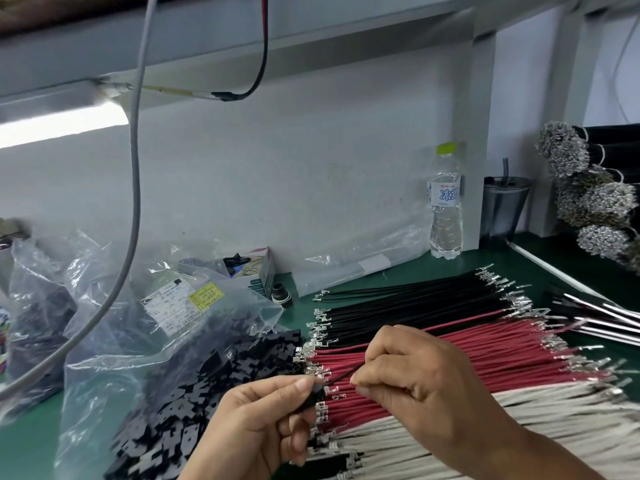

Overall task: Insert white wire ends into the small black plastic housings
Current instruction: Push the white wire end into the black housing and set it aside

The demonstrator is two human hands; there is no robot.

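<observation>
Left of the grip, clear plastic bags (114, 306) lie on the green bench (31, 441); the nearest one spills a heap of small black plastic housings (180, 407), and a grey cable (135, 188) hangs down in front of them. At the centre, the left hand (256, 420) pinches one black housing (317, 393) between thumb and forefinger, the remaining fingers curled beneath. Just to the right, touching that housing, a thin black wire (346, 371) runs up and rightward into the right hand (419, 379), whose thumb and forefinger are closed on it; the wire's metal end meets the housing, and whether it is seated inside cannot be told. Behind and under both hands lie rows of terminated wires: black wires (415, 303) farthest, red wires (450, 355) directly beneath the grip, and the white wires (536, 431) nearest, below and right of the right hand, untouched by either hand. Beyond the grip to the right, a water bottle (446, 202) and a dark tumbler (504, 206) stand against the wall, with bundled wire ends (595, 199) stacked at the far right.
</observation>
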